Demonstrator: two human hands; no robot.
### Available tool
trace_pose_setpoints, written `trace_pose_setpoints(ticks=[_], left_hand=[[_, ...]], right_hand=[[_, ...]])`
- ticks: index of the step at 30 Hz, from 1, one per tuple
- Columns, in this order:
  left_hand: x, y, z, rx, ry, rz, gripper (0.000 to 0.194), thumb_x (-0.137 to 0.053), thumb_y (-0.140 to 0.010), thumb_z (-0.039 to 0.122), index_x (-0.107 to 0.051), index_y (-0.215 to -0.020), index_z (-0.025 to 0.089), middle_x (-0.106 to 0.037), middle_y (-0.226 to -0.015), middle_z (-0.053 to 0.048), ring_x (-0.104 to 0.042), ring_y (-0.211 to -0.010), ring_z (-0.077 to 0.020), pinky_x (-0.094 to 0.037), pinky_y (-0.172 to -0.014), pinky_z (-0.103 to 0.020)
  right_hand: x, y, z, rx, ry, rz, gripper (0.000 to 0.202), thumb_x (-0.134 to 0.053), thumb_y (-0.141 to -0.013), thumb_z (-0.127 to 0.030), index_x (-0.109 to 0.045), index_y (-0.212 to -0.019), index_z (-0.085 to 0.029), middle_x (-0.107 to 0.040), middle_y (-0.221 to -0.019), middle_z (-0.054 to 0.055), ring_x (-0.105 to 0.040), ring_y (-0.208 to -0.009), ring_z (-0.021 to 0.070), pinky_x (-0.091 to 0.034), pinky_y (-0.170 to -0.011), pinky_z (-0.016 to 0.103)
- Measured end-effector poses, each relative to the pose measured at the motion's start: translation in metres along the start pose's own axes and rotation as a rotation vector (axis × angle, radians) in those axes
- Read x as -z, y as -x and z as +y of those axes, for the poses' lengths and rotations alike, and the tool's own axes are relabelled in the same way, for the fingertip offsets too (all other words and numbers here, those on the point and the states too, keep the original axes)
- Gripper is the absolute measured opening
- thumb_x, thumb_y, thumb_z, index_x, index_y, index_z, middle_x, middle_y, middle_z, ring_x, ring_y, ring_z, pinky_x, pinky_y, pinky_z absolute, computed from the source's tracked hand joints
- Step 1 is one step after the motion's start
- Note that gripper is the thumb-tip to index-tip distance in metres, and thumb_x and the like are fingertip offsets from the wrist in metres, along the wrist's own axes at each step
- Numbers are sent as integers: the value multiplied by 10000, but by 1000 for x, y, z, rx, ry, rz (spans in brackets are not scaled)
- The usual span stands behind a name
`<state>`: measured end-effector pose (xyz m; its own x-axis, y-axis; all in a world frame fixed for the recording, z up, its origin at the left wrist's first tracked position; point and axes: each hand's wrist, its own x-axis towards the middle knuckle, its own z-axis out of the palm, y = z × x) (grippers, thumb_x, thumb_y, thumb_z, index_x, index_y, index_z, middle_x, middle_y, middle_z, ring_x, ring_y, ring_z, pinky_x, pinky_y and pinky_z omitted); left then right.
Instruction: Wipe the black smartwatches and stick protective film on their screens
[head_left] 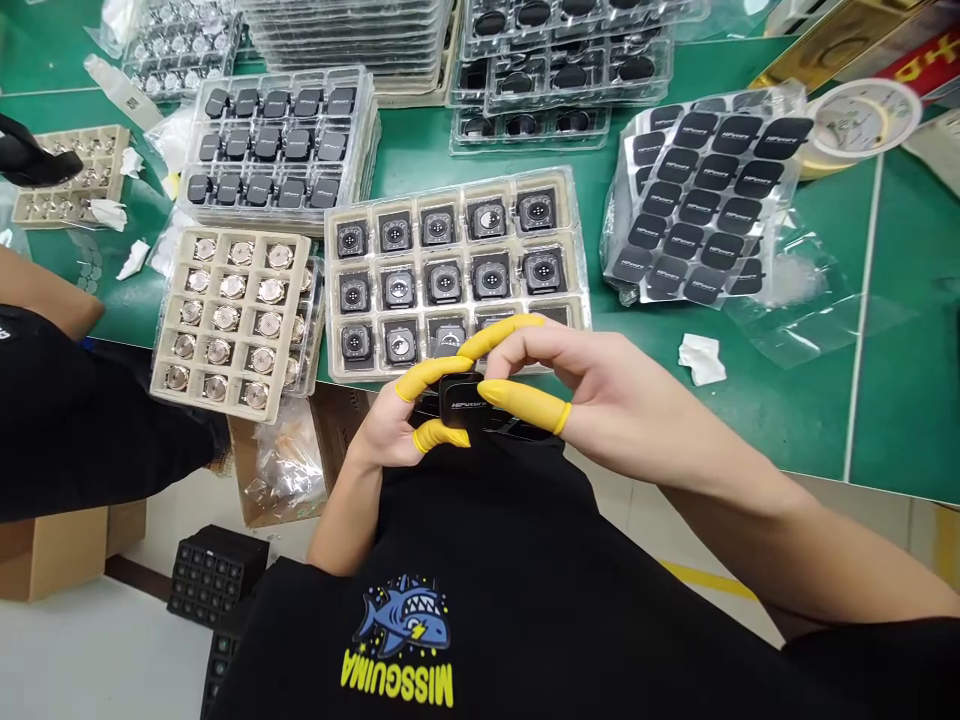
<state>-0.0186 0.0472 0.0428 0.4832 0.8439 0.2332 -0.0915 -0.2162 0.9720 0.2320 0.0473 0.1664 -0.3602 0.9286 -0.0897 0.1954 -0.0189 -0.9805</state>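
1. The person's left hand [384,432] is pinching a black square piece [457,398] between thumb and index finger, forearm rising steeply.
2. The right hand [604,385] is touching its right side thumb-first, index arching above; clamping cannot be told.
3. The piece is hovering by the bench's [795,420] near edge.

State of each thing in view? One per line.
Black piece: held, lettered side showing
Left hand: fingers closed on it
Right hand: fingers closed on it
Black-watch tray: uncovered, partly hidden
Gold-watch tray: uncovered, filled
Label sheets: stacked, askew
Tape roll: lying flat
Carton: open, plastic inside
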Motion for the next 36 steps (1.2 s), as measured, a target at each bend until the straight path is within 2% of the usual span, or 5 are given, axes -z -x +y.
trace_pose_setpoints(ticks=[5, 11, 21, 26, 36], left_hand=[[1, 2, -3, -19, 13, -10, 816, -942, -896, 720, -740, -1556, 284, -864, -1408, -135, -856, -1297, -361, -692, -1165, -482], [2, 2, -6, -36, 8, -25, 859, -908, -894, 771, -721, -1583, 294, -866, -1400, -132, -862, -1280, -354, -696, -1164, -477], [0, 0, 0, -56, 21, -1, 784, -997, -896, 599, -731, -1572, 303, -864, -1445, -130, -864, -1308, -353, -706, -1136, -443], [-1, 1, 4, 2, 2, 6, 752, -913, -938, 703, -751, -1535, 275, -864, -1429, -143, -856, -1305, -355, -705, -1128, -454], [-2, 5, -1, 30, 39, 11, 785, -911, -935, 721, -745, -1534, 242, -866, -1412, -144, -844, -1297, -339, -657, -1191, -458]], right_hand=[[0, 0, 1, -4, -18, 9, 187, -837, -1036, -387, -769, -904, -272, -833, -1134, 56, -757, -1031, 261, -641, -1008, 410], [0, 0, 4, 8, -16, 4, 135, -827, -1029, -337, -779, -919, -275, -823, -1138, 42, -753, -1026, 246, -632, -998, 385], [-4, 1, 8, 38, -35, 34, 114, -807, -1025, -309, -777, -920, -274, -829, -1146, 51, -751, -1023, 249, -642, -982, 393], [-4, 2, 9, 43, -35, 35, 112, -801, -1029, -294, -776, -922, -273, -822, -1129, 40, -746, -1038, 243, -620, -970, 381], [-5, 3, 11, 39, -17, 42, 144, -805, -1036, -353, -765, -921, -276, -800, -1092, 30, -731, -1029, 236, -565, -919, 378]])
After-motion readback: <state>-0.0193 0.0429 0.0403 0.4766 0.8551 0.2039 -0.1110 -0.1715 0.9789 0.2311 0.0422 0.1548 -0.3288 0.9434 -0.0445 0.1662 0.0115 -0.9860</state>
